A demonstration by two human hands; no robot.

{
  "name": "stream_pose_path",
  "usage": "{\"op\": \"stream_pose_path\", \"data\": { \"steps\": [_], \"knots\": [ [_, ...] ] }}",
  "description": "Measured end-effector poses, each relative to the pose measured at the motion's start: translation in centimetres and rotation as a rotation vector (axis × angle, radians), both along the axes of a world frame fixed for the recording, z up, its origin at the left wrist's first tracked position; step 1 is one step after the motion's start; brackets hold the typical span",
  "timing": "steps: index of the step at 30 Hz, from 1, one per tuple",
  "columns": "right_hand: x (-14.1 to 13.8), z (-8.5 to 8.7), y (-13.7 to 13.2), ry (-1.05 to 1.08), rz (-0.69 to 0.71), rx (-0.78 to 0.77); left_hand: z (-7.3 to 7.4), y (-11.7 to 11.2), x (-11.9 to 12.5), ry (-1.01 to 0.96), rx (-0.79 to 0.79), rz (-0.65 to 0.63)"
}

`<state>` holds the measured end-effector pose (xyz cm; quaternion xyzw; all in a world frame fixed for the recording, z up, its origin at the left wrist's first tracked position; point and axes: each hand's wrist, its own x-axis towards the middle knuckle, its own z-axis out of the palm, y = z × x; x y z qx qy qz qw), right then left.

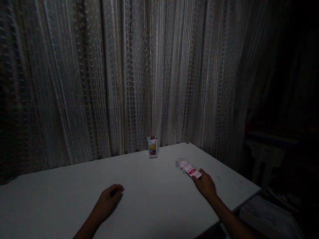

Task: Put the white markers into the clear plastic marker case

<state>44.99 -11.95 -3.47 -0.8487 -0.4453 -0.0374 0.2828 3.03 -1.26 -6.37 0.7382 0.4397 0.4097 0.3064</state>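
Note:
My left hand [111, 196] rests on the white table [149, 199] with its fingers curled under and nothing visible in it. My right hand [206, 185] lies further right and touches the near end of a lit phone [190, 170] lying flat on the table; the screen is partly blurred. Whether the fingers grip the phone or only touch it is hard to tell in the dim light. A clear tub of coloured markers [153, 147] stands upright at the table's far edge, well beyond both hands.
A striped curtain [139, 73] hangs close behind the table. The table's right corner and edge [258, 190] drop off into a dark area with pale furniture [261, 156] barely visible.

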Motion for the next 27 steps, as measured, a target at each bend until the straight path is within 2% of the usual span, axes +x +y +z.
{"op": "stream_pose_path", "data": {
  "steps": [19, 21, 24, 27],
  "knots": [
    [0.2, -0.4, 0.0, -0.103, 0.003, -0.020, 0.3, -0.1, 0.2, -0.029, -0.018, -0.004],
    [0.2, -0.6, 0.1, -0.128, 0.006, 0.021, 0.2, -0.1, 0.2, -0.031, -0.017, -0.007],
    [0.1, -0.6, 0.5, -0.191, 0.032, 0.167, 0.2, -0.1, 0.2, -0.043, -0.015, -0.014],
    [-1.0, 0.2, 1.9, -0.208, 0.165, 0.287, 0.5, 0.0, 0.3, -0.061, -0.022, -0.018]
  ]
}}
